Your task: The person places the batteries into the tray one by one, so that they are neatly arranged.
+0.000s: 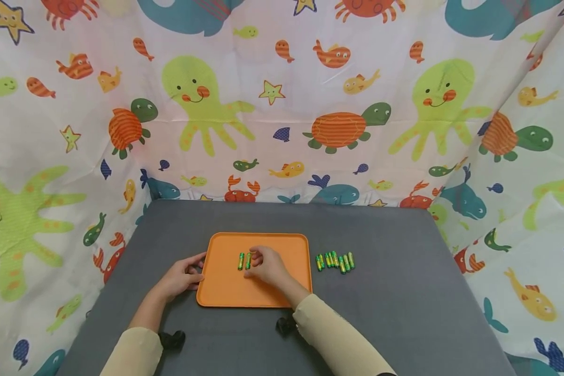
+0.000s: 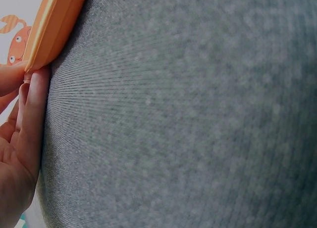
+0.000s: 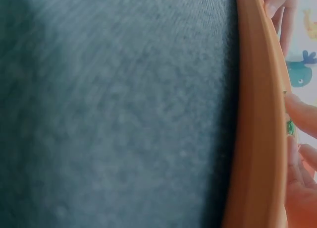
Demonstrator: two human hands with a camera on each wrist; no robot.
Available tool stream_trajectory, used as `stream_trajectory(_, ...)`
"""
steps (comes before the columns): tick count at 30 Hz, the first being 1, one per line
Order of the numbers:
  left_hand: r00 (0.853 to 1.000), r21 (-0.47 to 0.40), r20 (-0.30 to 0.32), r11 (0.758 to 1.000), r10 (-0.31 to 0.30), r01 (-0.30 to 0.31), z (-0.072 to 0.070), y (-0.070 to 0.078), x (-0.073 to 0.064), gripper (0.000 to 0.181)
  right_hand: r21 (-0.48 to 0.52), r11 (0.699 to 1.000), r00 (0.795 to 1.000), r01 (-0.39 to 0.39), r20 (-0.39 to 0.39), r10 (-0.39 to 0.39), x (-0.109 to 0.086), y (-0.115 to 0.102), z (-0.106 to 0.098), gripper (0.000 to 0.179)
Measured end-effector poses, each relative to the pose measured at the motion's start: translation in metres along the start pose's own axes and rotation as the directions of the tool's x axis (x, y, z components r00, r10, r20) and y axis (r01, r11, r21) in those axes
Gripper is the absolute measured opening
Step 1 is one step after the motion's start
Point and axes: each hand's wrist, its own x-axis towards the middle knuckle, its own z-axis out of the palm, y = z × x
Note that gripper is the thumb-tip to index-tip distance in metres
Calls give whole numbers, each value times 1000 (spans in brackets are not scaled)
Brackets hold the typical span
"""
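- The tray (image 1: 225, 292) is set on the bench (image 1: 385, 313); part of its floor and near edge is covered by the right forearm.
- The tray's left rim is held by the left hand (image 1: 179, 278), its fingers nearly closed on it; some fingertips are hidden by the rim.
- Two batteries are seen upright in line, side by side, on the tray: the left battery (image 1: 241, 261) and the right battery (image 1: 248, 261).
- The right battery is partly bordered by the right hand (image 1: 269, 267), whose fingers are bent and slightly parted about it; whether it is gripped cannot be told.
- In the right wrist view only a sliver of green is shown between those fingers, the rest being blocked by the rim.
- More batteries (image 1: 335, 259) are bunched on the bench, right of the tray; their markings are too small to be read.
- Both sleeves (image 1: 343, 339) are cut off by the lower frame edge.
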Motion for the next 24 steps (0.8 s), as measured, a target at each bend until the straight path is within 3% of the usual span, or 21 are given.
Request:
stream_trajectory(10,1000,-3,1,1000,4,-4,0,-3,0,71,21,1000,1000,1,-21,-1,-6,0,-6,69)
stream_trajectory(24,1000,-3,-9,1000,11,-11,2,0,-2,70,78,996,994,32,-109,-23,-20,6,-72,65)
